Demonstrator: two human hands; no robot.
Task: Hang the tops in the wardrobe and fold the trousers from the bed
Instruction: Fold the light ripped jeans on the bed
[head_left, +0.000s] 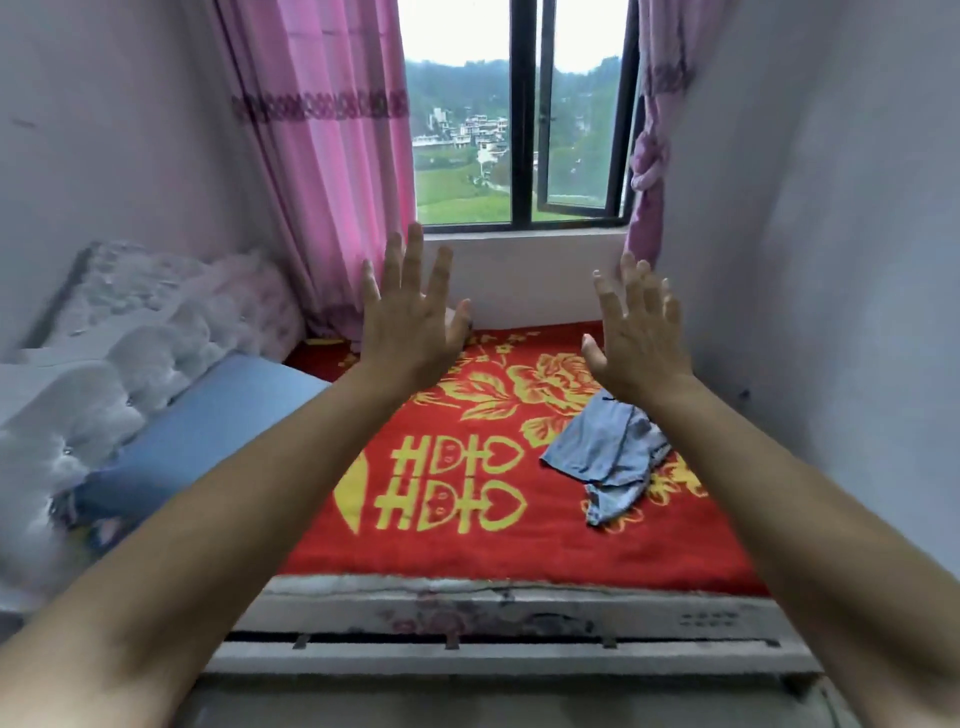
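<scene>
At the far left the blue pillow (208, 415) lies against the tufted headboard (130, 332), off the open middle of the bed (467, 551), so it leaves me room to fold. My left hand (410, 322) is raised over the red blanket (332, 540) with its fingers spread, its grip slack and holding nothing. My right hand (641, 343) is up the same way, palm forward, grip loose and bare. Below and just under my right wrist lies the one garment I can see, a crumpled blue-grey piece (605, 457) on the right side of the bed near the wall. I cannot tell whether it is a top or trousers. I judge both hands are free so I can reach for it.
</scene>
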